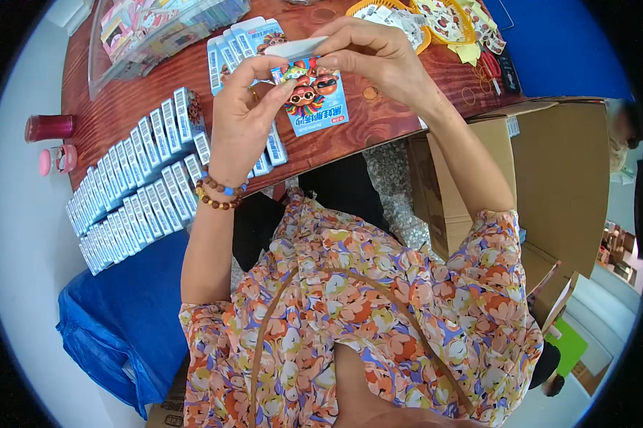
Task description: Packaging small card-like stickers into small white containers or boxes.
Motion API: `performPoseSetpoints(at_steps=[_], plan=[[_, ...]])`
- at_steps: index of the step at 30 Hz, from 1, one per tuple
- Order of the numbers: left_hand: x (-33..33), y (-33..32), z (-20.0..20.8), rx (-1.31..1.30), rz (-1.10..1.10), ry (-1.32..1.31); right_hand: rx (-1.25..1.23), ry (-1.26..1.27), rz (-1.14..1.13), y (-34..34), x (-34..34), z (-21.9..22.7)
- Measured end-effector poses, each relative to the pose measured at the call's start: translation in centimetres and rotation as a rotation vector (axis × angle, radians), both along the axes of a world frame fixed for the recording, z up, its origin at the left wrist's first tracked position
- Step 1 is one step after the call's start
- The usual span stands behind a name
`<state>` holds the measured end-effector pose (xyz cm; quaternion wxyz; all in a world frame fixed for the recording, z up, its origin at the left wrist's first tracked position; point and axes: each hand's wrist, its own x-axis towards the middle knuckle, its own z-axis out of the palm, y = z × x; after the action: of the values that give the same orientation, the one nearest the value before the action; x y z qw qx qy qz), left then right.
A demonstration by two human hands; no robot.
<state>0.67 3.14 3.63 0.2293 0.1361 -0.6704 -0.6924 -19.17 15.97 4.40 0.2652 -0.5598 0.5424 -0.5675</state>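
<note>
Between my hands, over the table's near edge, a small light-blue cardboard box (323, 118) with cartoon figures on its front is held up. A pale flap (293, 48) stands out at its top end. My left hand (246, 114), with beaded bracelets at the wrist, grips the box's left side between thumb and fingers. My right hand (375, 53) pinches the flap's right end, its thumb against the top of the box. Whether anything is inside the box cannot be seen. Just beyond my left hand lies a group of similar blue boxes (225, 53).
Two long rows of blue boxes (139, 153) stand along the table's left. A clear plastic bin (186, 46) of colourful packets is behind them. Orange baskets (425, 39) hold small pieces at the back right, near red-handled scissors (491, 68). A large open carton (557, 164) stands right.
</note>
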Motion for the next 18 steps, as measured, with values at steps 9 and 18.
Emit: performPoseSetpoints(at_steps=[9, 18], plan=[[0.6, 0.5, -0.7, -0.106, 0.005, -0.072, 0.208, 0.003, -0.037, -0.1, 0.3, 1.2], [1.8, -0.4, -1.0, -0.134, 0.002, -0.107, 0.394, -0.207, 0.158, -0.6, 0.9, 1.8]])
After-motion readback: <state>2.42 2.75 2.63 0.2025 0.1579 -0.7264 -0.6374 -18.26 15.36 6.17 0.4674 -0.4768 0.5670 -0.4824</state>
